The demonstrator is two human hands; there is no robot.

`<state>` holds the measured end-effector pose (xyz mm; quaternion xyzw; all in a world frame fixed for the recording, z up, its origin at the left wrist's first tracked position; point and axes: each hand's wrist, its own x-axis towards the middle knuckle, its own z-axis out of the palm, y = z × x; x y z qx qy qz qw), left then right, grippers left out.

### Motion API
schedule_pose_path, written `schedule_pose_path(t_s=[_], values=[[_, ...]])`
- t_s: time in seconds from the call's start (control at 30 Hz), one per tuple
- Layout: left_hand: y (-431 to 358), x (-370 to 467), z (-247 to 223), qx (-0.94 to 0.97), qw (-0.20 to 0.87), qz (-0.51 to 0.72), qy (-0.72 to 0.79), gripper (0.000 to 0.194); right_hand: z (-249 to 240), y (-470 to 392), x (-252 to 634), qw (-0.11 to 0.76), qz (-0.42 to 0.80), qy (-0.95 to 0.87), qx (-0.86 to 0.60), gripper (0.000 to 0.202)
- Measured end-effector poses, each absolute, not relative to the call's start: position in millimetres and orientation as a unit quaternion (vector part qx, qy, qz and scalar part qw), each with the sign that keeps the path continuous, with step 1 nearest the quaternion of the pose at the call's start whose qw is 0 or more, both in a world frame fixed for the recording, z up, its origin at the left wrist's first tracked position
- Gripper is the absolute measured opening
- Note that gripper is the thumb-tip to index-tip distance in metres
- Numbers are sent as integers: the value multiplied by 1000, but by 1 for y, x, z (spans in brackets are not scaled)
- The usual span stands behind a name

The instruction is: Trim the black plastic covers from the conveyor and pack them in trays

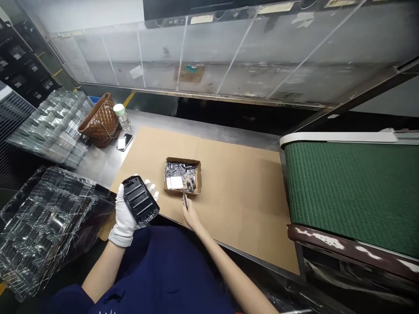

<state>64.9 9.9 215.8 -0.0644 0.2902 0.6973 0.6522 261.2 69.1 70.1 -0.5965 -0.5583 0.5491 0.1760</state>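
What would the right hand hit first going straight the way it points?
Likely the near wall of the cardboard box, with the slim metal tool in the right hand leading. The tip overlaps that wall in view; its height above it is unclear.

Metal tabletop (100,165), partly covered by cardboard (242,192). Box (200,176) on cardboard; bag (103,120), bottle (124,121), phone (128,139) on bare metal.

Left hand (124,213) cups upward; right hand (190,215) pinches.
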Motion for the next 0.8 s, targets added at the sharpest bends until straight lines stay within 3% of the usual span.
schedule_pose_path(t_s=[0.1,0.17,0.33,0.5,0.8], values=[[15,74,225,-46,645,700,304,51,126,55,253,263,586,-568,-514,46],[17,86,232,-22,621,716,318,49,170,47,246,338,595,-601,-413,43],[15,115,246,21,589,745,312,54,248,42,226,405,466,-727,-301,37],[15,131,255,47,582,744,324,52,262,47,219,439,375,-748,-328,44],[17,138,264,53,591,733,333,57,267,52,227,411,364,-768,-331,43]])
